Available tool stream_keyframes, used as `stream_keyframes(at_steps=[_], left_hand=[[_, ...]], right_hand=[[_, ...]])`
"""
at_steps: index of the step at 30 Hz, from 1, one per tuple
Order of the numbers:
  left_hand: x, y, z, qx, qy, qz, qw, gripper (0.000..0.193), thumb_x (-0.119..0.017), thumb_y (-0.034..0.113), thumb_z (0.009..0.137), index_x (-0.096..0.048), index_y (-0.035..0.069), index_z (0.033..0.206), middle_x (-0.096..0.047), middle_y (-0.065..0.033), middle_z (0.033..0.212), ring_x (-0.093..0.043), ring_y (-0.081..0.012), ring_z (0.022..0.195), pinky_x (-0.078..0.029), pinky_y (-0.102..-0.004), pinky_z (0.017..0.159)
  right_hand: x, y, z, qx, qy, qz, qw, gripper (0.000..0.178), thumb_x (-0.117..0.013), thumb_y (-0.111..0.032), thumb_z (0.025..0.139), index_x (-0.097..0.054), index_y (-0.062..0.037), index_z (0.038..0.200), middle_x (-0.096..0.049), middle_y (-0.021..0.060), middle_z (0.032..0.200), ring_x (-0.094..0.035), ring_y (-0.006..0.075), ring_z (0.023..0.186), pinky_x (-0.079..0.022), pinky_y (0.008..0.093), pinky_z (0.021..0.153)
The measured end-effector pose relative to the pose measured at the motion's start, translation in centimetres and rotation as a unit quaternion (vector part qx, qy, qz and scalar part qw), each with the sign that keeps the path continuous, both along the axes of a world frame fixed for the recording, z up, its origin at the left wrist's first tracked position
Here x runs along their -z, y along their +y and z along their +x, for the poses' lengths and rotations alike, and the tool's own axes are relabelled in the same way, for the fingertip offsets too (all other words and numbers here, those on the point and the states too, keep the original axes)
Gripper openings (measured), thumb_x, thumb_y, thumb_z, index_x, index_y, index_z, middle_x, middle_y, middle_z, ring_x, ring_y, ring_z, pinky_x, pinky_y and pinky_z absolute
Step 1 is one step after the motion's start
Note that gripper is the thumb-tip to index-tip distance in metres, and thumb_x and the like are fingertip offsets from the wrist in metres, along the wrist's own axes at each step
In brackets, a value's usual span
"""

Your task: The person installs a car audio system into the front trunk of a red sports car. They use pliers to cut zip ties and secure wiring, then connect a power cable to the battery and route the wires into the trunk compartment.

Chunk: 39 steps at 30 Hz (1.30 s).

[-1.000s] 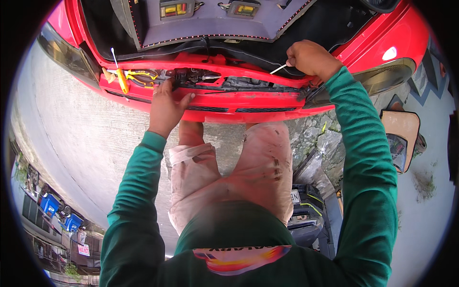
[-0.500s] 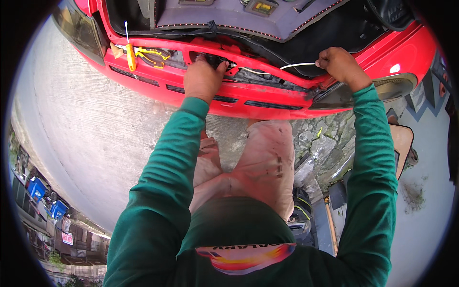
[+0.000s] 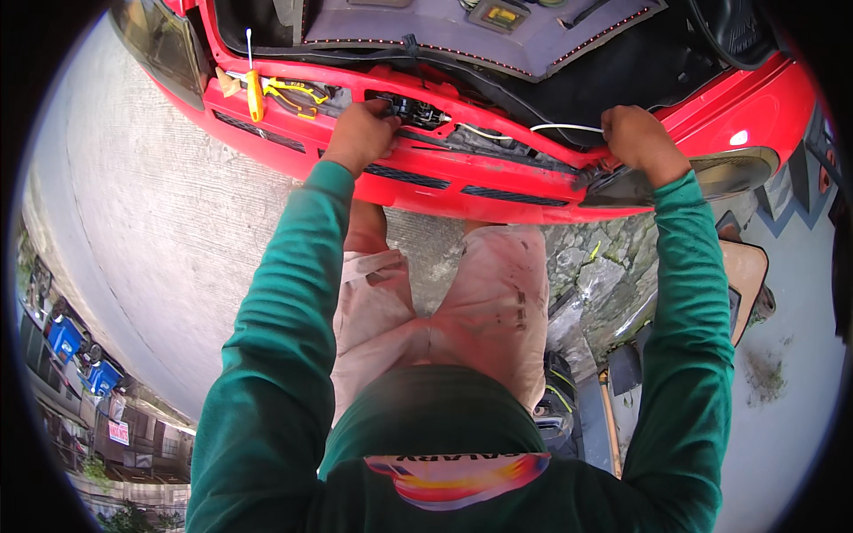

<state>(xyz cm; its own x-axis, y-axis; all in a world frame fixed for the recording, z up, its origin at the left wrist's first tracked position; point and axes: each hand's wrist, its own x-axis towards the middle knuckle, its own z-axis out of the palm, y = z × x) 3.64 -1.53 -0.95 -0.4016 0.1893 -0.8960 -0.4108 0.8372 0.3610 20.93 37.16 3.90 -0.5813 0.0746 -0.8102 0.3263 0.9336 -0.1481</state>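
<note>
My right hand [image 3: 641, 140] pinches the end of a white cable [image 3: 567, 127] at the right side of the red car's open front. The cable runs left, passes behind the red front panel [image 3: 498, 121] and shows again in its slot, leading to a black hood latch [image 3: 413, 111]. My left hand [image 3: 362, 135] is closed at the latch's left end, its fingertips partly hidden in the opening. Left of that hand, yellow-and-black pliers [image 3: 300, 95] lie on the panel beside a screwdriver [image 3: 255, 96] with a yellow-orange handle.
The red bumper [image 3: 418, 197] curves across in front of my legs. Behind the panel is the open compartment with a grey board [image 3: 426, 31]. Broken stone [image 3: 591, 266] lies at the lower right, near a wooden handle [image 3: 613, 422] and a dark bag [image 3: 560, 400].
My left hand has shifted left along the latch, uncovering more of it. My right hand has moved slightly right and down, still pinching the cable. The whole view has shifted a little.
</note>
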Motion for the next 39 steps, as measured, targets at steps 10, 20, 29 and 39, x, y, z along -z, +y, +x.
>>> stream_keyframes(at_steps=[10, 20, 29, 39], left_hand=[[-0.5, -1.4, 0.6, -0.014, 0.015, 0.044, 0.999, 0.048, -0.071, 0.018, 0.104, -0.062, -0.001, 0.147, -0.079, -0.0130, 0.100, -0.075, -0.0182, 0.072, -0.061, -0.0326, 0.066], [1.1, -2.5, -1.1, 0.119, 0.073, 0.042, 0.989, 0.046, -0.071, 0.024, 0.102, -0.067, 0.002, 0.142, -0.079, -0.0200, 0.115, -0.076, -0.0330, 0.099, -0.060, -0.0423, 0.087], [0.7, -3.2, -1.2, 0.180, 0.109, 0.060, 0.976, 0.049, -0.075, 0.025, 0.096, -0.068, 0.003, 0.139, -0.077, -0.0238, 0.120, -0.073, -0.0406, 0.114, -0.057, -0.0465, 0.100], [-1.6, -3.7, -1.9, 0.212, 0.105, 0.039, 0.971, 0.050, -0.080, 0.021, 0.092, -0.070, 0.004, 0.138, -0.079, -0.0232, 0.109, -0.076, -0.0381, 0.106, -0.059, -0.0456, 0.095]], right_hand=[[-1.7, -4.4, 3.3, 0.001, -0.049, 0.124, 0.991, 0.021, -0.065, -0.017, 0.094, -0.077, -0.0064, 0.107, -0.079, 0.0199, 0.107, -0.076, 0.0392, 0.105, -0.061, 0.0523, 0.090], [-2.3, -3.4, 4.2, 0.050, 0.044, 0.116, 0.991, 0.017, -0.068, -0.019, 0.095, -0.073, -0.0109, 0.109, -0.077, 0.0201, 0.093, -0.075, 0.0428, 0.093, -0.060, 0.0539, 0.082], [-2.4, -5.3, 6.2, 0.063, 0.127, 0.133, 0.981, 0.025, -0.073, -0.018, 0.091, -0.076, -0.0141, 0.116, -0.074, 0.0132, 0.108, -0.073, 0.0363, 0.101, -0.060, 0.0501, 0.085], [-0.7, -10.7, 3.8, 0.030, 0.244, 0.103, 0.964, 0.030, -0.073, -0.016, 0.087, -0.076, -0.0100, 0.116, -0.070, 0.0084, 0.112, -0.063, 0.0310, 0.114, -0.049, 0.0482, 0.101]])
